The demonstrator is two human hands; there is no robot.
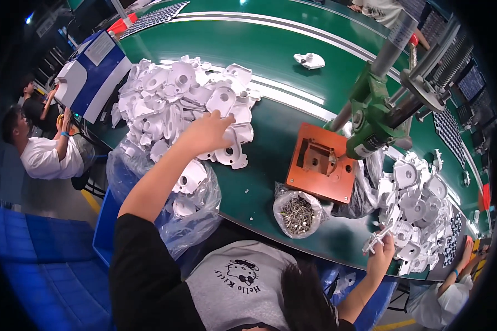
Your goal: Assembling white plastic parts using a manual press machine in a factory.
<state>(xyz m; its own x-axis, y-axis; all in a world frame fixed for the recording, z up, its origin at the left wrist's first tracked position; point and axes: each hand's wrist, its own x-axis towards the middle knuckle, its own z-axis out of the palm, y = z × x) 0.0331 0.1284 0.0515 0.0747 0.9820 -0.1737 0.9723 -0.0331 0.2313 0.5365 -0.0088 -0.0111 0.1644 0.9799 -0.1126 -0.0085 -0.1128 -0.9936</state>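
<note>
My left hand is stretched over the near right side of a large heap of white plastic housings. Its fingers are apart and curve down towards the parts; no part is visibly gripped. Just under it lies a white housing with a round hole. At the right, my right hand pinches a small white plastic part beside a second heap of white parts. Between my hands, an orange fixture block with a recessed nest sits below a green press.
A clear bag of metal pins or screws stands before the fixture. More housings fill a plastic bag in a blue bin near my left arm. A blue-white machine is at far left. A lone white part lies beyond. Other people work at both sides.
</note>
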